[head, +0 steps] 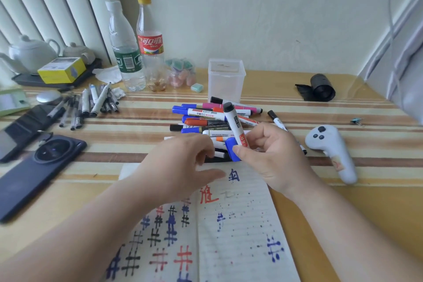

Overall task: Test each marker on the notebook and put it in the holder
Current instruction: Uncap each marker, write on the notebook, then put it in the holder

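Right hand (272, 158), centre of frame: thumb and fingers grip a white-barrelled marker (237, 126) near its blue cap (232, 150). The marker stands tilted, blue cap low, dark end up and leaning toward upper left.

Left hand (180, 162), just left of it: fingers loosely bent, thumb spread out over the top edge of the notebook (229, 224); nothing held. Fingertips lie at the near edge of the marker pile (203, 119); contact cannot be told.

Notebook lies open at lower centre, pages marked with blue, red and black hash strokes. Pile sits just beyond it on the striped table (343, 201).

Holder (225, 79), a clear square tub, stands upright behind the pile, upper centre. White controller (329, 146) at right; dark phone (34, 171) at left.
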The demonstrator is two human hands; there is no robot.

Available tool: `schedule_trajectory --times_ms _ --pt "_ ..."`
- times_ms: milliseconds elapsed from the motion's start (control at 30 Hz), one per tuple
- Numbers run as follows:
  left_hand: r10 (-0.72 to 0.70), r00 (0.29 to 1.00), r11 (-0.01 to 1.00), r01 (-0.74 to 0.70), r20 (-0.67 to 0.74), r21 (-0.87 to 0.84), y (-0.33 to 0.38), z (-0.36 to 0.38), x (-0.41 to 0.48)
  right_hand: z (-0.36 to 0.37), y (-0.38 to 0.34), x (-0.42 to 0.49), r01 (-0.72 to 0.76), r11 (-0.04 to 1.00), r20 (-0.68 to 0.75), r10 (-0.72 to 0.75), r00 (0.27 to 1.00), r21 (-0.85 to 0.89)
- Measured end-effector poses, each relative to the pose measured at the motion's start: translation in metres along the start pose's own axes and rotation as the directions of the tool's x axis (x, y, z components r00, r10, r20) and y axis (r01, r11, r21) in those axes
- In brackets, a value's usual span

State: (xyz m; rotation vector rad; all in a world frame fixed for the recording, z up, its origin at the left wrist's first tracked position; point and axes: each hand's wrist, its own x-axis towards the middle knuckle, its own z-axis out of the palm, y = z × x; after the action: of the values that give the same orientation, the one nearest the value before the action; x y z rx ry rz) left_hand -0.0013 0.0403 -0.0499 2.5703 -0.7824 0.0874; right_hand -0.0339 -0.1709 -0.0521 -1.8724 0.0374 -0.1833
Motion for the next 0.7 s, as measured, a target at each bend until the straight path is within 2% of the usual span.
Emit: schedule_trajectory --times_ms 67,133,233,400,467,500,567,633,667,700 --pt "-0.011 0.991 0.962 -0.027 -0.136 -0.273 -0.004 0.004 -0.004 0.001 -0.004 -0.003 0.0 1.0 0.033 0.0 0.999 0.006" --pt "0.0 0.987 0.9 -0.07 -0.159 -0.43 -0.009 0.006 -0.006 0.005 -0.008 -0.005 -0.034 0.992 0.056 0.027 0.998 0.121" --pt "0.062 0.987 0.875 -0.124 -0.146 -0.468 -0.008 0.007 -0.008 0.017 -0.015 -0.008 -0.153 0.92 0.127 0.113 0.985 0.361" --pt "0.14 0.962 0.865 -0.234 -0.235 -0.443 -0.007 0.013 -0.004 0.027 -0.014 -0.009 -0.263 0.852 0.195 0.193 0.962 0.453" --pt "0.121 0.966 0.837 -0.223 -0.227 -0.501 -0.009 0.014 -0.004 0.024 -0.013 -0.008 -0.285 0.841 0.21 0.209 0.955 0.459" --pt "0.066 0.977 0.78 -0.178 -0.204 -0.6 -0.009 0.014 -0.005 0.021 -0.012 -0.007 -0.287 0.85 0.222 0.207 0.953 0.441" --pt "-0.082 0.988 0.542 -0.064 -0.129 -0.838 -0.008 0.011 -0.004 0.015 -0.011 -0.006 -0.289 0.876 0.266 0.194 0.944 0.387" --pt "-0.189 0.982 0.199 0.022 -0.017 -0.98 -0.01 0.007 0.001 0.011 -0.012 -0.007 -0.316 0.889 0.35 0.195 0.916 0.331" --pt "-0.224 0.974 0.022 0.045 0.039 -0.999 -0.01 0.004 0.004 0.01 -0.012 -0.008 -0.342 0.89 0.408 0.203 0.89 0.303" --pt "-0.249 0.966 -0.112 0.049 0.076 -0.992 -0.01 0.001 0.006 0.009 -0.013 -0.009 -0.37 0.887 0.466 0.214 0.858 0.276"
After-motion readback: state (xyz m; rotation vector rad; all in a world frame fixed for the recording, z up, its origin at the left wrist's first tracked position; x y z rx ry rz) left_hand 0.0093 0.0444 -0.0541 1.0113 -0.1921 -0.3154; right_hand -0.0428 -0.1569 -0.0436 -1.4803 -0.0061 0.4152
